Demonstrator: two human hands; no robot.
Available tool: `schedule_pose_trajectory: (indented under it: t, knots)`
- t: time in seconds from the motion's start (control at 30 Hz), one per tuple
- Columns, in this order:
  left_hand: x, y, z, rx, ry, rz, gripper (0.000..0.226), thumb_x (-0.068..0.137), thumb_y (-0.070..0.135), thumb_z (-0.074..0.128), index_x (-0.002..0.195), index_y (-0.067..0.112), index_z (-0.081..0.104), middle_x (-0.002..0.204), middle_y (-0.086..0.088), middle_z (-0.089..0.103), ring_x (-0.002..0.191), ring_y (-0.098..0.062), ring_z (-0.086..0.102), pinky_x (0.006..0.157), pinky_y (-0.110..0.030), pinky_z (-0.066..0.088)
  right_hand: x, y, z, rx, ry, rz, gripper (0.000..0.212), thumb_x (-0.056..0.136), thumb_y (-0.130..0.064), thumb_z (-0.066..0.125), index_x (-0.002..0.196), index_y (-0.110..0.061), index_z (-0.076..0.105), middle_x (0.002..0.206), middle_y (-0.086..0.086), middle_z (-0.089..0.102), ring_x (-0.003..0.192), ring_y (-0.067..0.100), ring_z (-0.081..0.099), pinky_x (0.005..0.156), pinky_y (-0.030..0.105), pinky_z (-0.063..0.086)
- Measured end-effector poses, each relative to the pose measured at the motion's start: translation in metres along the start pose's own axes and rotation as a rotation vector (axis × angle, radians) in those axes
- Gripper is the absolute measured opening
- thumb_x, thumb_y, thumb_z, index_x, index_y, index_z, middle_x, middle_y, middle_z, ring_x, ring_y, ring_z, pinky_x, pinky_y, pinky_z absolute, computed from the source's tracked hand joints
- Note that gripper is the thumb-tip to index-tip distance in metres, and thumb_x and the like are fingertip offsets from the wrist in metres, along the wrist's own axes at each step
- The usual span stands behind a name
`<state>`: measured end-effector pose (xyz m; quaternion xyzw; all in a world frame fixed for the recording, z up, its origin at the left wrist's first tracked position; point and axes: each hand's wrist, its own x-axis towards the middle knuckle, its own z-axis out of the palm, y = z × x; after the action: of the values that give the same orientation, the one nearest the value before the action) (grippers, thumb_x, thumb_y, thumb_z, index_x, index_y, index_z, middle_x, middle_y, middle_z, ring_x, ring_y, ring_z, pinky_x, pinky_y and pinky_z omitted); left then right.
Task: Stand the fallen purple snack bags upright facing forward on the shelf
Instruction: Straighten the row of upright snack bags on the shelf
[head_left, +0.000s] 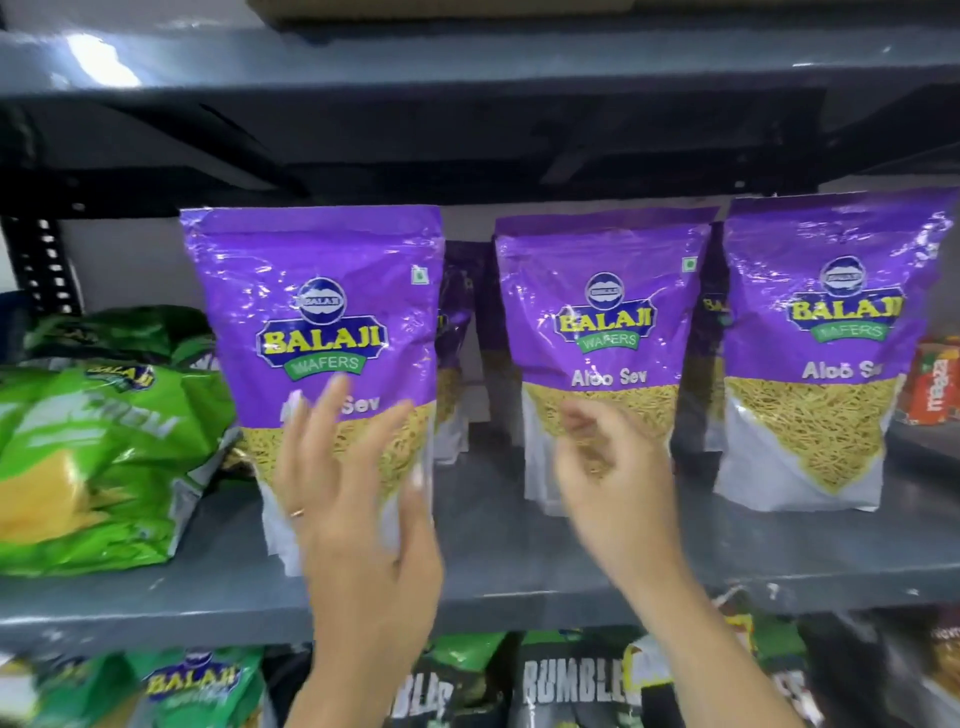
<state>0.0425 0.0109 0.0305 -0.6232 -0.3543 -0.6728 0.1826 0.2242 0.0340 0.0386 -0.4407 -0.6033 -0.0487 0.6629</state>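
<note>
Closest to me, at the bottom of the frame, dark and green packets fill the lower shelf (571, 686), partly hidden by the person's two forearms rising in front of them.

Above them the left hand (358, 499) is spread wide, fingers fanned and blurred, in front of the lower half of the left purple bag (317, 312). It looks to lie against the bag's face or just off it; I cannot tell which, and nothing is pinched in it. The right hand (613, 457), lower centre, is loosely curled and half open, empty as far as I can see, hanging before the bottom of the middle purple bag (602, 332).

On the grey shelf (493, 551) itself, three purple bags stand upright with their printed fronts forward: the left one nearest the front edge, the middle one set further back, the right purple bag (810, 332) at the right side of the frame. At the left, green bags (98, 457) lie slumped in a heap; these are not part of the job.

Further back, in the gaps between the front bags, more purple bags (460, 322) show. They seem upright, though shadow hides how they face.

By my reckoning the work is nearly finished: no purple bag lies flat in view. What may remain is drawing the front row into one line.
</note>
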Motion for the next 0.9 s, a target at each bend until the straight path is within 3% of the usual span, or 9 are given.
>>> schedule_pose_trajectory:
  t: [0.1, 0.2, 0.3, 0.37, 0.43, 0.5, 0.57, 0.73, 0.9]
  knots:
    - [-0.001, -0.042, -0.028, 0.056, 0.004, -0.209, 0.062, 0.083, 0.021, 0.06, 0.141, 0.027, 0.04, 0.159, -0.012, 0.021, 0.15, -0.031, 0.009, 0.122, -0.034, 0.006, -0.008, -0.015, 0.05, 0.128, -0.452, 0.222, 0.064, 0.08, -0.021, 0.067, 0.139, -0.024, 0.042, 0.135, -0.003, 0.054, 0.124, 0.011, 0.051, 0.101, 0.041, 0.045]
    - [0.006, -0.073, -0.035, -0.185, -0.14, -0.452, 0.077, 0.088, 0.024, 0.065, 0.15, 0.027, 0.019, 0.162, 0.001, 0.015, 0.15, -0.008, 0.013, 0.123, -0.038, 0.016, -0.01, -0.017, 0.081, 0.224, -0.658, 0.389, 0.09, 0.078, -0.029, 0.074, 0.15, -0.029, 0.021, 0.144, -0.006, 0.043, 0.132, 0.011, 0.043, 0.106, 0.038, 0.042]
    - [0.011, -0.09, -0.03, -0.406, -0.298, -0.559, 0.088, 0.09, 0.011, 0.057, 0.153, 0.029, 0.0, 0.16, 0.013, 0.019, 0.138, 0.015, 0.026, 0.115, -0.013, 0.024, -0.009, -0.011, 0.096, 0.379, -0.674, 0.464, 0.061, 0.079, -0.02, 0.075, 0.13, -0.035, 0.045, 0.127, -0.006, 0.061, 0.111, 0.008, 0.06, 0.081, 0.009, 0.048]
    - [0.01, -0.097, -0.023, -0.418, -0.361, -0.594, 0.09, 0.09, 0.021, 0.058, 0.15, 0.04, -0.006, 0.161, 0.0, 0.025, 0.144, -0.01, 0.031, 0.119, -0.025, 0.024, -0.009, -0.007, 0.099, 0.377, -0.654, 0.441, 0.05, 0.081, -0.018, 0.072, 0.123, -0.033, 0.05, 0.12, -0.005, 0.065, 0.101, 0.003, 0.062, 0.068, 0.003, 0.044]
    - [0.01, -0.103, -0.015, -0.386, -0.429, -0.596, 0.092, 0.089, 0.033, 0.06, 0.145, 0.049, -0.012, 0.16, -0.005, 0.027, 0.144, -0.033, 0.028, 0.121, -0.045, 0.02, -0.007, -0.004, 0.097, 0.378, -0.626, 0.459, 0.045, 0.084, -0.016, 0.07, 0.124, -0.028, 0.053, 0.119, -0.004, 0.065, 0.097, 0.003, 0.062, 0.067, 0.007, 0.045]
    - [0.011, -0.106, -0.006, -0.381, -0.483, -0.576, 0.094, 0.084, 0.041, 0.057, 0.143, 0.051, -0.015, 0.159, 0.005, 0.022, 0.148, -0.026, 0.021, 0.122, -0.05, 0.018, -0.004, -0.001, 0.095, 0.367, -0.601, 0.495, 0.04, 0.086, -0.013, 0.067, 0.119, -0.03, 0.052, 0.118, -0.003, 0.065, 0.092, 0.009, 0.063, 0.073, 0.019, 0.047]
    - [0.014, -0.108, 0.004, -0.389, -0.503, -0.566, 0.098, 0.08, 0.048, 0.056, 0.147, 0.045, -0.016, 0.16, 0.005, 0.018, 0.15, -0.015, 0.015, 0.122, -0.049, 0.016, 0.0, 0.001, 0.094, 0.345, -0.578, 0.524, 0.041, 0.087, -0.011, 0.065, 0.123, -0.025, 0.051, 0.119, 0.0, 0.064, 0.094, 0.017, 0.062, 0.077, 0.029, 0.049]
    - [0.02, -0.116, 0.021, -0.393, -0.537, -0.599, 0.105, 0.074, 0.055, 0.058, 0.148, 0.044, -0.015, 0.159, -0.001, 0.021, 0.148, -0.017, 0.023, 0.121, -0.043, 0.02, 0.007, 0.004, 0.094, 0.307, -0.555, 0.562, 0.033, 0.088, -0.011, 0.062, 0.118, -0.021, 0.05, 0.118, 0.009, 0.064, 0.104, 0.028, 0.061, 0.087, 0.04, 0.051]
    - [0.02, -0.119, 0.028, -0.371, -0.52, -0.609, 0.1, 0.08, 0.041, 0.058, 0.15, 0.04, -0.014, 0.152, -0.002, 0.025, 0.142, -0.017, 0.031, 0.117, -0.036, 0.025, 0.011, 0.005, 0.096, 0.292, -0.542, 0.568, 0.028, 0.088, -0.01, 0.061, 0.108, -0.025, 0.049, 0.112, 0.008, 0.064, 0.104, 0.028, 0.062, 0.095, 0.048, 0.05]
